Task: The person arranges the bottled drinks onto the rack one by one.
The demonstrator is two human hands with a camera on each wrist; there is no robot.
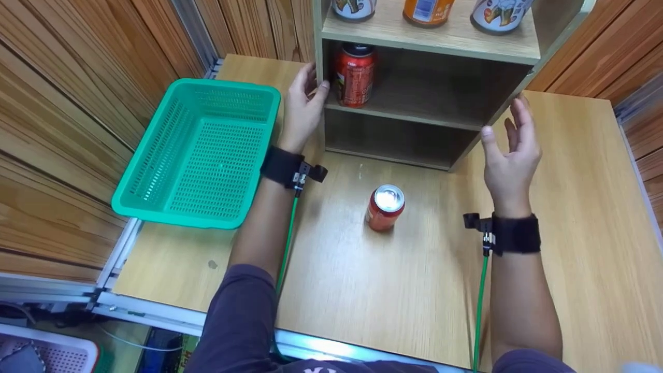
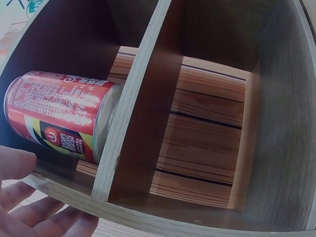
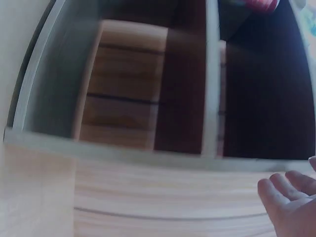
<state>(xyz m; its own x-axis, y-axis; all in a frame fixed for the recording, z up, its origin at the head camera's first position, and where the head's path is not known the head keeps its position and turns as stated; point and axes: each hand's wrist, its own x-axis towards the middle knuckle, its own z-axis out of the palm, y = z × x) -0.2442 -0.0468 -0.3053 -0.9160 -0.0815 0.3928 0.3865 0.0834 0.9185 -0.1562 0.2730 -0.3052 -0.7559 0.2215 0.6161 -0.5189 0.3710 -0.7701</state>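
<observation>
2 red cans: one on table (image 1: 384,207) btwn both empty, loose-fingered hands, one in shelf (image 1: 355,75) just beside left hand (image 1: 303,109); right hand (image 1: 511,150) well apart.

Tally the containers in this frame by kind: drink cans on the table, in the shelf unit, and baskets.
Can on the table: 1
Red can on the middle shelf: 1
Cans on the top shelf: 3
Green basket: 1
Total: 6

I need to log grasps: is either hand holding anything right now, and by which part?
Neither holds a can. The left hand rests its fingers on the shelf unit's left front edge, beside the red can; the right hand is open in the air.
</observation>
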